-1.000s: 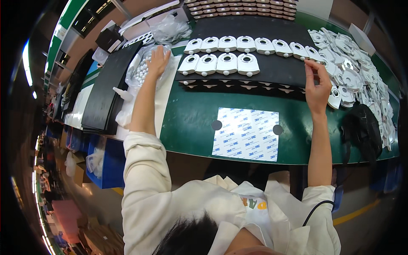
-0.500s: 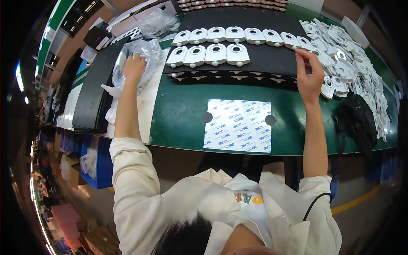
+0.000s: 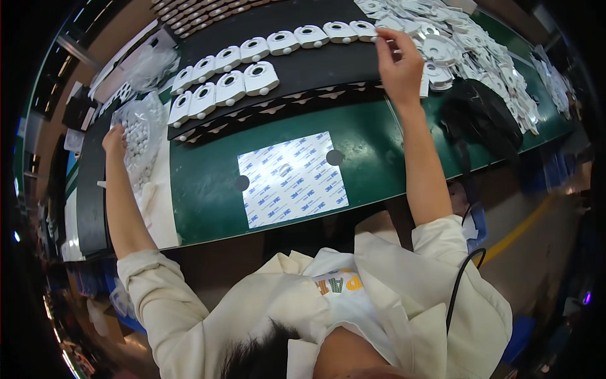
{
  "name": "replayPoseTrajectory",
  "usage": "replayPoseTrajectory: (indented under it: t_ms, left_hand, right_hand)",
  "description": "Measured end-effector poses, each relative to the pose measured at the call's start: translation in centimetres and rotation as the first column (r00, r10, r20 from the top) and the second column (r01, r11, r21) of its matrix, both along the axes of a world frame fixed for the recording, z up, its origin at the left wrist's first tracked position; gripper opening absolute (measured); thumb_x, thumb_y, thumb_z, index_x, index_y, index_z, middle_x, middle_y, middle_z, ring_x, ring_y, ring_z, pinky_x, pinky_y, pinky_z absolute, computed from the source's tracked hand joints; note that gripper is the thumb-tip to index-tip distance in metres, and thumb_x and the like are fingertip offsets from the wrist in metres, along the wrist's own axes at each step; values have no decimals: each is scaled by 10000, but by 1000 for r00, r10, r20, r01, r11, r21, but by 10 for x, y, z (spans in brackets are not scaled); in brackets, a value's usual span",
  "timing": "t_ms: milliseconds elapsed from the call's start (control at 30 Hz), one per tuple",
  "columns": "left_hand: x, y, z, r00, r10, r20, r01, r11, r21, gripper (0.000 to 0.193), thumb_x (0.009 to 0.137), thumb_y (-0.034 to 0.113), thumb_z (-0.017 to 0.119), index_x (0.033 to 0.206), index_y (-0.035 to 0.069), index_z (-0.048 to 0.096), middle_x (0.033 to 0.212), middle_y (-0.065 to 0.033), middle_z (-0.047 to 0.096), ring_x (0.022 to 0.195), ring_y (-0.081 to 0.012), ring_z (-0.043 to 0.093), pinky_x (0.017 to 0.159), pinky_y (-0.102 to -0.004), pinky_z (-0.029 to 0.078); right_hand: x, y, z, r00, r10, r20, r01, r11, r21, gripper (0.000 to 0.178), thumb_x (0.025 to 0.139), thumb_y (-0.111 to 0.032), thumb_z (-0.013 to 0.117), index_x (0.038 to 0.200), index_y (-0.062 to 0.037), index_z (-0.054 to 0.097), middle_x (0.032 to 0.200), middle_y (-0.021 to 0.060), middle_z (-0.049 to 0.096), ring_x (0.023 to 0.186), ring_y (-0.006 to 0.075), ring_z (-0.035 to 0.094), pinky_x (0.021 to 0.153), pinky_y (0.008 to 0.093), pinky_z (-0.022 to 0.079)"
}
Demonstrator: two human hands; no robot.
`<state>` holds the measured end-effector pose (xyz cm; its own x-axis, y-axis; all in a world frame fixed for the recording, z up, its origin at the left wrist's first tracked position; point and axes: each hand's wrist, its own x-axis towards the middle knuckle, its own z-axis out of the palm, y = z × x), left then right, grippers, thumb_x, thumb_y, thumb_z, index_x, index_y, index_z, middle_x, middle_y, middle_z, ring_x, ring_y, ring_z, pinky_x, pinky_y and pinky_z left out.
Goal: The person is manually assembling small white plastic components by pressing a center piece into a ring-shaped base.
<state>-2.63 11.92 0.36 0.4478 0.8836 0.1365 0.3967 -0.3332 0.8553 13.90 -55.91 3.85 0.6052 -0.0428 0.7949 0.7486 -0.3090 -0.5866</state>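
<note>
A clear plastic bag (image 3: 140, 136) of small white balls lies at the left of the bench. My left hand (image 3: 114, 140) is at its left edge, fingers curled; what they hold, if anything, is hidden. My right hand (image 3: 402, 66) has thumb and forefinger nearly together at the right end of a row of white plastic parts (image 3: 283, 43). Its fingertips meet the small round knob of the last part (image 3: 362, 30); I cannot make out what is between them. A shorter front row of similar parts (image 3: 230, 87) stands on the same black board (image 3: 322, 66).
A printed white sheet (image 3: 291, 180) with two dark discs lies on the green bench (image 3: 205, 189). Loose white parts (image 3: 480, 57) are heaped at the right, beside a black cloth bag (image 3: 483, 114). More parts stand in rows (image 3: 202, 12) at the back. Black boards (image 3: 93, 189) lie far left.
My left hand has come out of the bag's middle to its left edge. My right hand stays by the row's end. The whole view has turned and shifted.
</note>
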Motion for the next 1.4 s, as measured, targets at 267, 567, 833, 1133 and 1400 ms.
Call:
replayPoseTrajectory:
  t_ms: [267,567,833,1133,1400]
  left_hand:
    - [-7,-101,50,535,209,819,720,393,-571,316,916,285,477,1072,13,506,640,7,379,532,-85,341,388,-212,255]
    - [10,-412,55,434,-213,875,863,-179,-472,381,881,236,554,1201,62,442,772,3,453,577,-50,382,356,-152,272]
    - [14,-441,31,432,-307,848,876,-79,-475,466,833,102,593,1266,67,425,951,-78,498,647,-80,421,382,-145,287]
    - [18,-429,13,445,-171,879,891,-15,-454,267,783,208,689,961,71,544,882,-35,547,624,-58,440,388,-152,256]
    - [13,-427,17,408,-207,889,910,18,-413,310,822,225,644,1071,55,568,933,-37,547,647,-54,419,392,-143,256]
  right_hand:
    - [-14,-87,-18,760,-623,-185,382,659,-647,373,767,-306,643,1008,-36,553,885,165,622,824,342,594,727,394,453]
    - [-15,-111,-27,731,-627,-268,239,604,-761,436,764,-305,645,1046,9,534,908,211,616,890,386,579,743,436,444]
    - [-97,-44,-2,841,213,-497,-265,964,-35,135,880,-108,513,955,-9,564,783,9,581,673,60,479,606,214,386]
    - [-143,47,-46,353,613,-707,-676,689,260,167,882,-88,527,1033,-18,517,885,6,566,755,49,499,678,193,419]
    - [-150,55,-47,435,524,-732,-699,709,92,132,886,-74,509,1006,-19,514,867,17,574,765,59,517,691,202,429]
